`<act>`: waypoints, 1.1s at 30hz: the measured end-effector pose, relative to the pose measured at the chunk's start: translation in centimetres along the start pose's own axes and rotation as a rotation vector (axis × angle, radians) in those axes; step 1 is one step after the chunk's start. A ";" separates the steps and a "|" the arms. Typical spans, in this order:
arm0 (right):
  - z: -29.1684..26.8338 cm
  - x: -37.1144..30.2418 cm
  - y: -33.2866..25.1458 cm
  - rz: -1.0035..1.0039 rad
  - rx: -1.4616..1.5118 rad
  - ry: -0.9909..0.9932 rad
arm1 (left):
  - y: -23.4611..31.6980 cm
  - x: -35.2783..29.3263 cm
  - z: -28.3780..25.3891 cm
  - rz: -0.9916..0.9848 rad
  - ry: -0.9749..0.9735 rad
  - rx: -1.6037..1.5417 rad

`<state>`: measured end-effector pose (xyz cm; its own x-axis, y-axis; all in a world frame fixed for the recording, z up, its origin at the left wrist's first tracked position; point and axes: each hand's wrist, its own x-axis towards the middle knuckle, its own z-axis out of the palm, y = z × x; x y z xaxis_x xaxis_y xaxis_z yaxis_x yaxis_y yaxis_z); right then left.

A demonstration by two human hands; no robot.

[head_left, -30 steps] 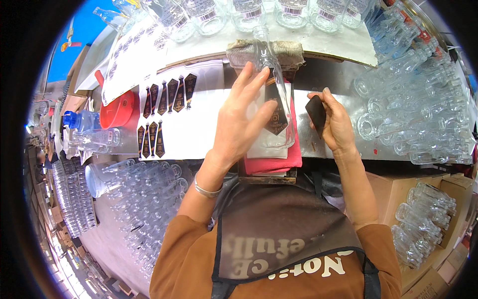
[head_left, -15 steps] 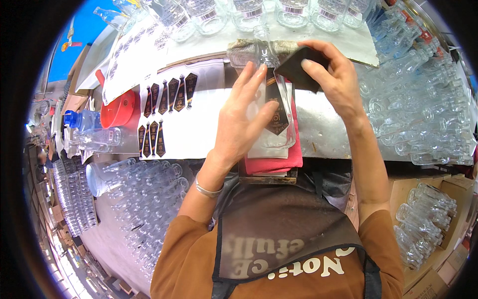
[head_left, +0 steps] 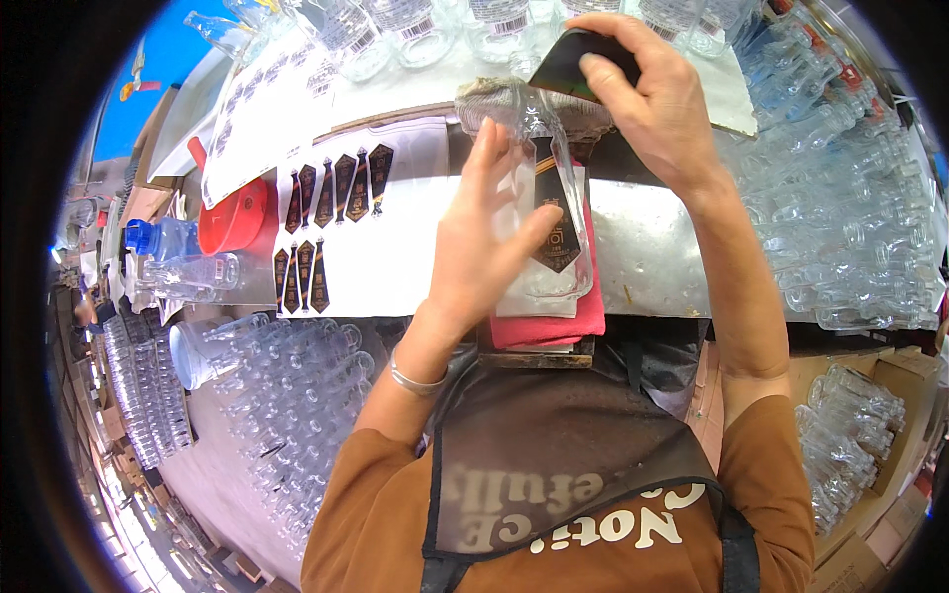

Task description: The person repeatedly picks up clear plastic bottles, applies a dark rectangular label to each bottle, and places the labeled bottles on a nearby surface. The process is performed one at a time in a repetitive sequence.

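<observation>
We raised the right hand (head_left: 652, 99), grip clamped on the flat black pad (head_left: 576, 67), to the neck of the glass bottle (head_left: 573, 203), clear of its label (head_left: 556, 235), the left hand (head_left: 474, 232) empty, fingers apart.

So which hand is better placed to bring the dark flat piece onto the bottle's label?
Probably the right hand: it holds the dark flat piece near the neck of the bottle. The left hand is empty, spread open at the left of the label.
</observation>
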<state>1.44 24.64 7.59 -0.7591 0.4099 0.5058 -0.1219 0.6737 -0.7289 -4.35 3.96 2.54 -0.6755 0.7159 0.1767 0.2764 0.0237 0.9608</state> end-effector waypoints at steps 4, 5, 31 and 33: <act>-0.9 -1.9 1.3 0.379 0.548 0.036 | 0.9 2.7 -0.9 -0.366 0.023 -0.215; -1.2 -2.5 1.7 0.467 0.686 0.024 | 1.5 3.5 -1.0 -0.475 0.024 -0.239; 2.8 -3.6 2.6 0.634 0.284 -0.416 | -1.0 5.4 0.2 -0.444 -0.047 0.003; 2.6 -3.9 3.0 0.583 0.372 -0.417 | -1.3 5.5 0.2 -0.408 -0.046 0.062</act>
<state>2.34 23.44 2.24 -0.9335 0.3191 -0.1633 0.2180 0.1437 -0.9653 -8.28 8.06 2.21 -0.7071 0.6697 -0.2267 0.0343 0.3527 0.9351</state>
